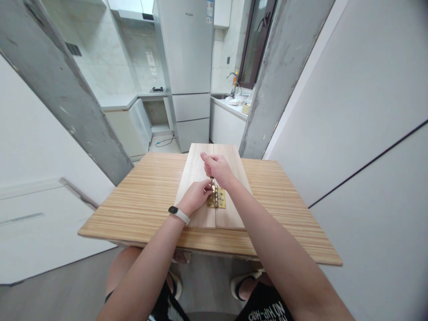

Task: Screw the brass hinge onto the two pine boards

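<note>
Two pale wooden boards lie side by side with a narrow seam between them. A brass-coloured hinge lies flat across that seam, several screw holes or screws showing on its leaves. My right hand is closed around a screwdriver, its handle mostly hidden in the fist and its shaft pointing down at the hinge's left leaf. Fingers bent, my left hand rests at the hinge's upper left, the fingertips pinched near the screwdriver's tip. Whatever those fingertips hold is too small to make out.
The boards rest on a striped wood-grain table. White panels stand at both sides. Behind the table are a fridge, a sink counter with a tap, and a cable on the floor.
</note>
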A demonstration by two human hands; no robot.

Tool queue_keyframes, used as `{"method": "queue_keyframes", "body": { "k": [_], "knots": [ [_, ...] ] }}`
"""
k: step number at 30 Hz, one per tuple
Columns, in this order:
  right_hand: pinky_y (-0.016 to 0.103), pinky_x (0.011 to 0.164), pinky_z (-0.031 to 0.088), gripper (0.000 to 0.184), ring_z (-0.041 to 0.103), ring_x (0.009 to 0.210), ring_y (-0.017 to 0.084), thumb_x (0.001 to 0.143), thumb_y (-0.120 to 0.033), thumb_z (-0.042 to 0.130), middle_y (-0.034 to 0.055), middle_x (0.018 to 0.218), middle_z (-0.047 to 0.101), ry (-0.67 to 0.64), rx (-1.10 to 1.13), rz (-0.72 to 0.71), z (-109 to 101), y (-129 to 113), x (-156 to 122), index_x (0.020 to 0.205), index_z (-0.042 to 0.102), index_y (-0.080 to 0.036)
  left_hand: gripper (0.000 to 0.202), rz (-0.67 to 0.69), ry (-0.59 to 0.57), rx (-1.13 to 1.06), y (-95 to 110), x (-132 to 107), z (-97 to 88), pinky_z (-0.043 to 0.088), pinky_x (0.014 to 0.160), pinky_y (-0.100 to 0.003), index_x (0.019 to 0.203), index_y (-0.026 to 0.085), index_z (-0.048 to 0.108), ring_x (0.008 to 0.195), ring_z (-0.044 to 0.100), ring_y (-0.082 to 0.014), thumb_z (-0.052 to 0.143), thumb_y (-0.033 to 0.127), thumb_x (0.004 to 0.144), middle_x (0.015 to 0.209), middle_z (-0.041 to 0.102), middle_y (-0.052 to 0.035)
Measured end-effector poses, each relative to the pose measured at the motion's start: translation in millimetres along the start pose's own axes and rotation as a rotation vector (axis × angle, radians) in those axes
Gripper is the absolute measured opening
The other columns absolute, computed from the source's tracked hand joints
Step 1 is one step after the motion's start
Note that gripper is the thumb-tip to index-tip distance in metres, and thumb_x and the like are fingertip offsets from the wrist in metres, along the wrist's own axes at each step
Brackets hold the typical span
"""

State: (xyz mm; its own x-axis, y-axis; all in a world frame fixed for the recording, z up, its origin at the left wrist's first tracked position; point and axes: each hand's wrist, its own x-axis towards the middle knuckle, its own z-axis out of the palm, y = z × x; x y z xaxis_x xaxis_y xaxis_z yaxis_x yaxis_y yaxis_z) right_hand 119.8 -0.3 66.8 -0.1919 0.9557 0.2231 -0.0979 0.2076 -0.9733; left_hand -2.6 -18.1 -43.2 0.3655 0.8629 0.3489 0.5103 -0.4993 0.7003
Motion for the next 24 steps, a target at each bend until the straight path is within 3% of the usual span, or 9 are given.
{"method": "queue_keyframes", "body": {
  "k": [6,11,16,24],
  "knots": [
    [0.028,0.042,0.022,0.068,0.028,0.041,0.008,0.081,-0.075,0.069,-0.0072,0.045,0.032,0.119,0.140,-0.193,-9.5,-35.4,-17.1,0.053,0.034,-0.024,0.016,-0.009,0.026,0.033,3.9,2.1,-3.6,0.053,0.076,-0.029,0.098,0.021,0.075,0.081,0.070,-0.0189,0.064,0.016,0.088,0.089,0.078,-0.0042],
    [0.029,0.045,0.022,0.064,0.028,0.043,0.009,0.089,-0.065,0.068,-0.0056,0.046,0.034,0.098,0.134,-0.230,-38.4,-56.3,-54.6,0.052,0.037,-0.022,0.014,-0.159,0.137,-0.083,-16.8,4.3,-22.2,0.056,0.080,-0.031,0.094,0.018,0.079,0.084,0.073,-0.0204,0.066,0.021,0.089,0.091,0.079,-0.0072],
    [0.030,0.047,0.022,0.060,0.028,0.045,0.009,0.093,-0.056,0.068,-0.0052,0.048,0.034,0.187,0.155,-0.159,-65.8,-40.9,-87.8,0.053,0.040,-0.022,0.007,-0.245,0.185,0.003,-36.6,3.4,-38.7,0.056,0.077,-0.032,0.084,0.018,0.078,0.080,0.073,-0.0207,0.071,0.018,0.083,0.086,0.079,-0.0069],
    [0.031,0.047,0.021,0.057,0.027,0.045,0.010,0.095,-0.048,0.069,-0.0058,0.047,0.032,0.307,0.219,-0.132,-79.6,-18.2,-111.6,0.053,0.040,-0.022,0.007,-0.241,0.153,0.047,-48.0,-3.9,-27.9,0.055,0.076,-0.032,0.085,0.019,0.077,0.080,0.071,-0.0199,0.073,0.023,0.084,0.086,0.078,-0.0063]
  ]
}}
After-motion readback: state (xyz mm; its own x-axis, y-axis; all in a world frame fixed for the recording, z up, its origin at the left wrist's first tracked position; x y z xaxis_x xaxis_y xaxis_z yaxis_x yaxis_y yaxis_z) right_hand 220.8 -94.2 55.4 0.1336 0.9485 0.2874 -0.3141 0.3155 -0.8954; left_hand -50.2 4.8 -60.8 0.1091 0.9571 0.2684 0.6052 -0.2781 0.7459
